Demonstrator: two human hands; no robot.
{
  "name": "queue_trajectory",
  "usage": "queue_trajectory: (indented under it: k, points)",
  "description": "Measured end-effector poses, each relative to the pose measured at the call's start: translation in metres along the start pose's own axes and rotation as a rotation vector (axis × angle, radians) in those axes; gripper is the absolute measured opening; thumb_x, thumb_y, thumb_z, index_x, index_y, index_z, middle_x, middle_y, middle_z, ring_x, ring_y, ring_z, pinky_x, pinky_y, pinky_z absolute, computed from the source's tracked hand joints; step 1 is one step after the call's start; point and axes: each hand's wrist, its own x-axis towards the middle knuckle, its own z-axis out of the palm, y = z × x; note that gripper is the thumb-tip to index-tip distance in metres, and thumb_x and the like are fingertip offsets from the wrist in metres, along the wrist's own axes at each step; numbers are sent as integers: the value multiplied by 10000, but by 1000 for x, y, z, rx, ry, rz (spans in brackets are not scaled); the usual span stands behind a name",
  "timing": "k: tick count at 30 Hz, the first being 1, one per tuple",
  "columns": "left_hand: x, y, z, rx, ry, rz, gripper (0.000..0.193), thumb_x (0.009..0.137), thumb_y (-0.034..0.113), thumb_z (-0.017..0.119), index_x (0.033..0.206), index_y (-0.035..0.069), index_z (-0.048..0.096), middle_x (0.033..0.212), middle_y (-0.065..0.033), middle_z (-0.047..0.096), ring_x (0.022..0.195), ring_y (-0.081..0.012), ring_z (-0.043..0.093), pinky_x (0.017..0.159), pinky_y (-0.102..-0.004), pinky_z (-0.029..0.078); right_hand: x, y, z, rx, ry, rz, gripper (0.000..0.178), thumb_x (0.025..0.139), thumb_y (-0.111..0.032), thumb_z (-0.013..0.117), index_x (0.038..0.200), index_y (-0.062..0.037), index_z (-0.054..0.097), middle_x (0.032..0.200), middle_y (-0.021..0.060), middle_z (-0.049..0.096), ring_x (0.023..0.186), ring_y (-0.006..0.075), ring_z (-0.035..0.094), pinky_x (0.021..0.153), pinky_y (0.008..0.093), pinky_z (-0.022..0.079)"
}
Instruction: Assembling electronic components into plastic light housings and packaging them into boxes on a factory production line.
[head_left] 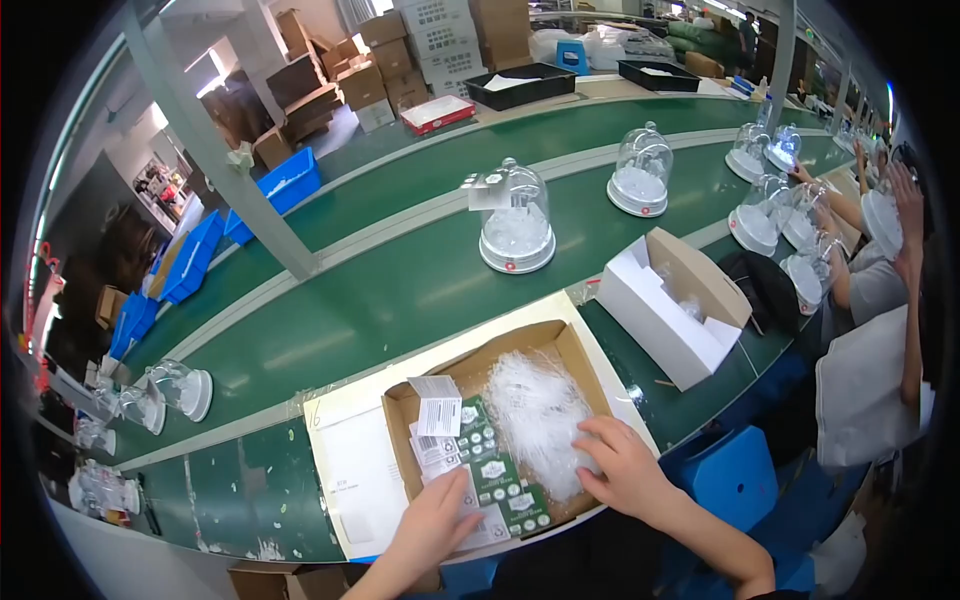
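Observation:
A shallow cardboard box lies before me on the bench. On its right side is a heap of clear-white plastic shreds; on its left are green printed cards and small white printed slips. My left hand rests over the slips at the box's near left, thumb and fingers apart, gripping nothing visible. At the right edge of the heap, my right hand touches the shreds with curved fingers, thumb spread away from them. Its palm side is hidden.
Clear domes on white bases, one nearest, stand along the green conveyor. An open white carton sits to the right, beyond it co-workers' hands. A blue stool is at lower right. Blue bins line the far left.

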Motion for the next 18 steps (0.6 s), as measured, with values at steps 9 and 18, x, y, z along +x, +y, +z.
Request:
queue_trajectory:
  k: [9,18]
  points:
    - [-7,13,25,195,223,137,327,779,76,679,1095,10,629,1143,-164,628,1051,-332,603,886,-377,498,-13,15,20,-122,280,-44,197,718,-99,706,870,-16,614,1015,129,595,998,296,566,846,384,448]
    - [-8,14,23,48,280,196,225,771,39,667,995,21,667,1055,-153,658,958,-318,644,821,-366,530,-11,7,12,-141,385,51,146,700,-89,686,795,-12,607,1039,156,582,1016,332,553,892,414,449]
